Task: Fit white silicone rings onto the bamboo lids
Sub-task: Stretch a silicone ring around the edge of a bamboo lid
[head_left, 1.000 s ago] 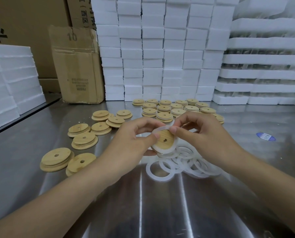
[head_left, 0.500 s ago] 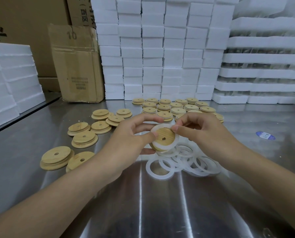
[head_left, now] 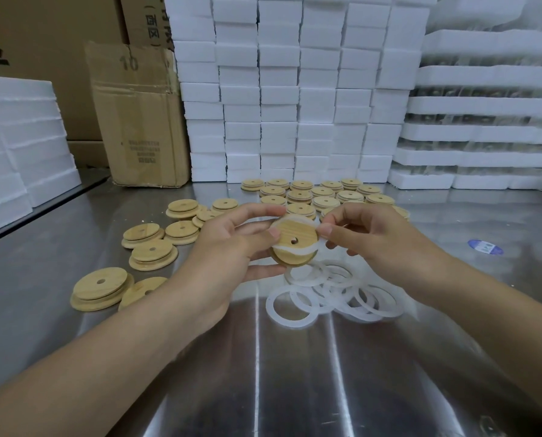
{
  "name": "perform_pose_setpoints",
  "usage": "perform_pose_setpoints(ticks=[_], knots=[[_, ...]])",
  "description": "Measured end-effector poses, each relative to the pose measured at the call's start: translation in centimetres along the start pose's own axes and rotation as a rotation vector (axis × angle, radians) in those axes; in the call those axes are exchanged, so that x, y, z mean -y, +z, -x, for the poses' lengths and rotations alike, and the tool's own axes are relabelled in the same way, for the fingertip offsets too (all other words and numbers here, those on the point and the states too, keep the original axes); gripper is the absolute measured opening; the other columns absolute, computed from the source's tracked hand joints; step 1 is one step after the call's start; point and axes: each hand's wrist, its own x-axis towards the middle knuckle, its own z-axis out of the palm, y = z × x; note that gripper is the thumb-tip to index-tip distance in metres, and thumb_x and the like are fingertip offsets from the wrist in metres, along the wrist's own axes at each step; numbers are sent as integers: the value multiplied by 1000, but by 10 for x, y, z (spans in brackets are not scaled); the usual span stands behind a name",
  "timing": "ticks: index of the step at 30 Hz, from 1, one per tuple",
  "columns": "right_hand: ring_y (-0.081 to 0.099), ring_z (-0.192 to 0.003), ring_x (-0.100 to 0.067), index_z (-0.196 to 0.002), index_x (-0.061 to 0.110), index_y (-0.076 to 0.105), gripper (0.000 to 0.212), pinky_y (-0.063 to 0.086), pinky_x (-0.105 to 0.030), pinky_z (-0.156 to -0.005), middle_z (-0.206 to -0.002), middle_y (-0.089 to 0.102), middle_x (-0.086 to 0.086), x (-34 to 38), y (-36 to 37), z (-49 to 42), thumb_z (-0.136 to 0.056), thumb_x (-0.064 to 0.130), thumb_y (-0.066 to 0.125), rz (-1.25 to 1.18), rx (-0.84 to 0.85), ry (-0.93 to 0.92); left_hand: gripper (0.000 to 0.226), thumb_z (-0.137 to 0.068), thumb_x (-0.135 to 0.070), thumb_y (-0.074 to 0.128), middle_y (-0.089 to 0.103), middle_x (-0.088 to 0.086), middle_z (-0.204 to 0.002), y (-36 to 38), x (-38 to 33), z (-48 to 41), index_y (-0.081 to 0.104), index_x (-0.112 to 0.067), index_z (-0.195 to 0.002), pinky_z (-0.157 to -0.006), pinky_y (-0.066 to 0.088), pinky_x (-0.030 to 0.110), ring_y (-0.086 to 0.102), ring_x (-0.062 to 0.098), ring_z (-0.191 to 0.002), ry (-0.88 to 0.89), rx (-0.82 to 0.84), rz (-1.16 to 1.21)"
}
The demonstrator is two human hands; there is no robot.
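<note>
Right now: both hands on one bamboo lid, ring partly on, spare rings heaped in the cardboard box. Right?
No. The head view shows the spare rings heaped on the steel table, not in the cardboard box. Left hand and right hand are on one bamboo lid, ring partly on.

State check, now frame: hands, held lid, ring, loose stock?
left hand: grips held lid
right hand: pinches ring at its right side
held lid: tilted, off the table
ring: partly on held lid, not seated all round
spare rings: loose overlapping pile on table
left lids: lying flat, no rings visible
</note>
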Motion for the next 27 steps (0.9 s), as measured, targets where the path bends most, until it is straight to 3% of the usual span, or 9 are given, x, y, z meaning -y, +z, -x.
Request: perform_pose_setpoints(ticks=[2,7,9,13,21,27], knots=[[69,-81,-5,-90,22,78,14,49,-13,-70,-85,77,3,1,-3,0,-97,33,73,2,16,-4,22,-104,-6,65,82,7,-113,0,1,-1,75,-19,-118,-79,67,39,80,27,-102,19,-16,-3],[72,-84,-15,-91,20,75,14,51,-33,-77,-89,78,-2,2,1,1,-94,33,76,-6,42,29,25,-104,-4,65,82,6,-114,-1,3,0,75,-20,-121,-79,67,40,80,27,-104,8,-2,9],[77,-86,-14,-97,14,71,19,53,-35,-78,-88,79,2,3,5,2,-93,32,77,-40,87,71,28,-103,-3,65,81,6,-115,-1,3,0,74,-21,-122,-83,67,44,79,28,-106,8,3,14],[81,-86,-23,-104,-1,62,28,50,-39,-80,-88,81,-7,2,10,4,-96,23,75,-85,130,92,37,-101,3,64,81,9,-116,1,3,0,75,-24,-124,-86,66,50,79,30,-107,0,11,9],[75,-83,-15,-97,8,65,14,50,-37,-79,-89,79,-4,2,8,2,-101,20,69,-90,86,46,59,-93,10,72,77,-6,-123,5,5,3,78,-40,-125,-79,63,26,81,20,-98,156,91,-300],[73,-89,-13,-101,2,67,20,50,-39,-84,-93,78,-5,-1,4,1,-101,22,68,-126,106,66,56,-92,8,76,76,-11,-128,4,3,2,78,-36,-128,-83,66,31,81,21,-100,130,95,-256]])
